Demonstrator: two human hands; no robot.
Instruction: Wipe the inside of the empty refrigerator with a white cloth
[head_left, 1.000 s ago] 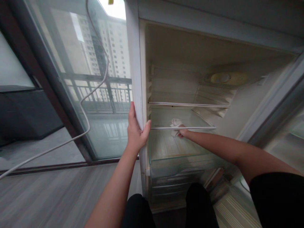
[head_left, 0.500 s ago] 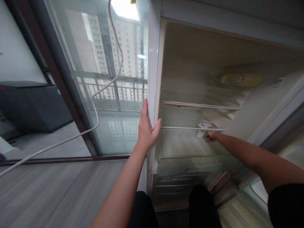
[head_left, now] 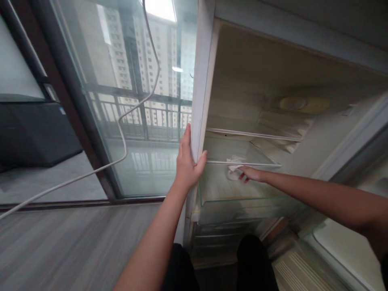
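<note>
My left hand [head_left: 190,159] is wrapped around the front edge of the refrigerator's left side wall [head_left: 202,93], fingers along the outside and thumb at the front. Inside the open refrigerator, my right hand [head_left: 250,173] grips a crumpled white cloth [head_left: 235,170] at the front edge of the lower glass shelf [head_left: 221,163]. The cloth shows both above and below that edge; part of it is seen through the glass. Another glass shelf [head_left: 254,134] sits higher up.
Below are a clear drawer front [head_left: 242,208] and darker drawers. The open door's racks [head_left: 294,266] stand at the lower right. A white cable [head_left: 121,133] hangs across the glass sliding door [head_left: 157,161] at left. A yellowish lamp housing [head_left: 303,104] is on the inner wall.
My right hand has moved left along the lower shelf's front edge with the white cloth. My left hand has stayed on the refrigerator's side. The view has shifted slightly.
</note>
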